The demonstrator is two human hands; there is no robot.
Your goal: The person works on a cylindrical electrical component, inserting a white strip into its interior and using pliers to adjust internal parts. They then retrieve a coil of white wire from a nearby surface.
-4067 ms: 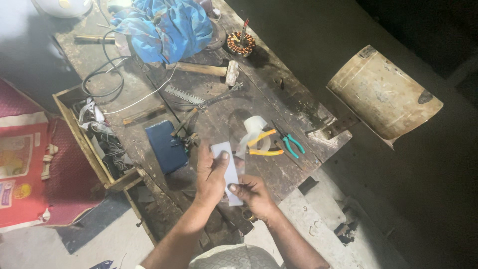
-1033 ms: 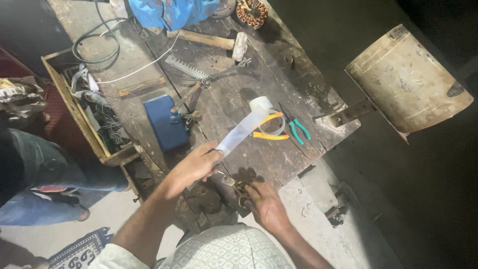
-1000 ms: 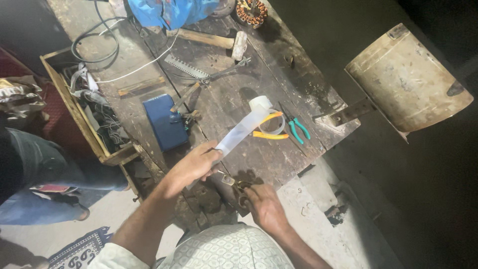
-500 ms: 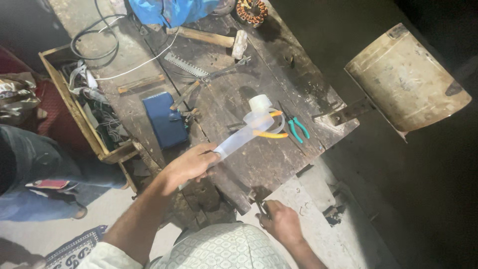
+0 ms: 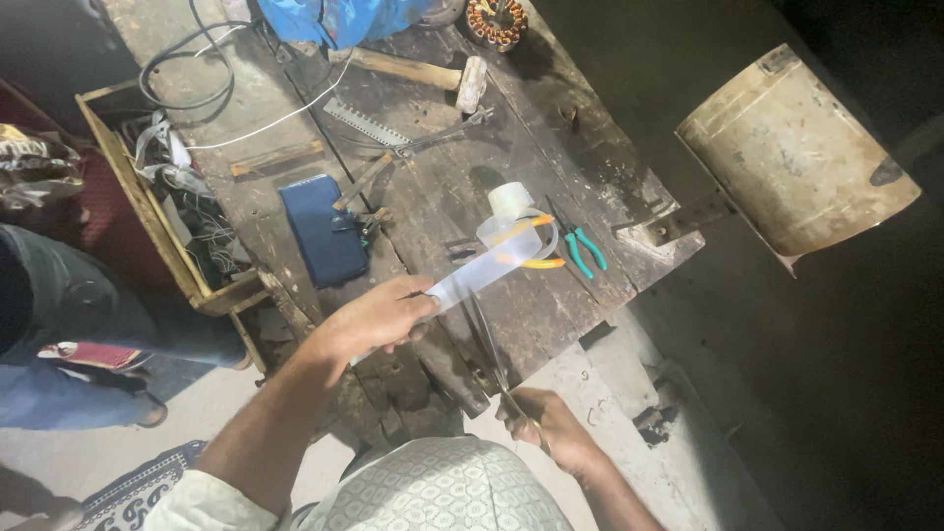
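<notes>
Two hands work at the near edge of a worn wooden counter (image 5: 551,128). The left hand (image 5: 379,317) is closed around the near end of a clear plastic strip (image 5: 487,270), which runs up and away from it and curls into a loop. The right hand (image 5: 551,428), lower and nearer the body, is clenched on the handles of long scissors (image 5: 489,344), whose blades point up toward the strip and reach its underside just beside the left hand.

Just past the loop stands a roll of pale tape (image 5: 510,200), with orange-handled pliers (image 5: 536,258) showing through the strip and green-handled pliers (image 5: 585,248) beside them. A dark blue flat case (image 5: 320,241) lies to the left. Farther off lie a hammer (image 5: 423,74), a toothed blade (image 5: 366,123) and a copper-wound coil (image 5: 497,20). A dented metal drum (image 5: 796,147) lies to the right.
</notes>
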